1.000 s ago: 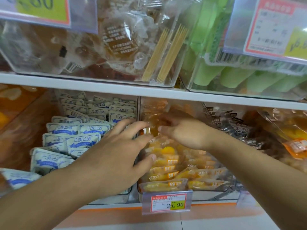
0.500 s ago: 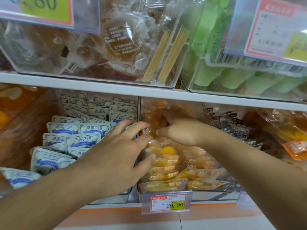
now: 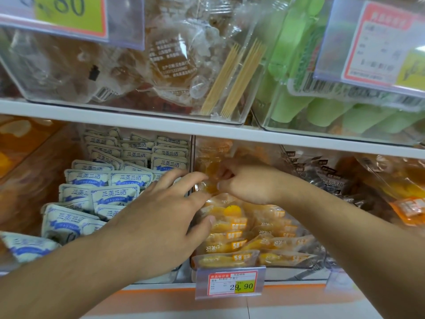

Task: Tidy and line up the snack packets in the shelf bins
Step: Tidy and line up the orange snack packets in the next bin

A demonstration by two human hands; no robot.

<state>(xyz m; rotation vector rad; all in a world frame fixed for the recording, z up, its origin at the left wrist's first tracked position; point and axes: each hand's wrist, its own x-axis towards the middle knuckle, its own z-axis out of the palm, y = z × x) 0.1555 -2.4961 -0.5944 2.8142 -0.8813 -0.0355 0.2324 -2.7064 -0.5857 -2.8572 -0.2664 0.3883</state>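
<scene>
The right hand (image 3: 247, 183) reaches deep into the middle bin (image 3: 296, 273) of the lower shelf, its fingers curled and pinching a clear amber packet (image 3: 210, 174) lifted at the back of that bin, near its left wall. The left hand (image 3: 161, 217) hangs in front with fingers spread and nearly straight, gripping nothing; its fingertips reach the same amber packet and its thumb lies over the front rows, while the palm covers the divider between this bin and the one to its left. Under both hands the middle bin holds yellow packets (image 3: 232, 245) with orange labels, laid in overlapping rows that run from the front edge toward the back, the front ones lying flat against the bin's front wall. A price tag (image 3: 231, 283) reading 29.90 is clipped to the front edge of that bin. The left bin holds white-and-blue packets (image 3: 115, 195), stacked in slanted rows, neater at the back and looser toward the front left corner, where one sits askew. To the right, past the right forearm, lie dark packets (image 3: 328, 178) and then orange ones (image 3: 407, 203) at the right edge of the shelf. The white shelf board (image 3: 115, 116) above carries two clear tubs: one with brownish clear-wrapped snacks (image 3: 170, 65) and bundled wooden skewers (image 3: 232, 79), the other with pale green tubes (image 3: 326, 111), each fronted by a blurred price label.
</scene>
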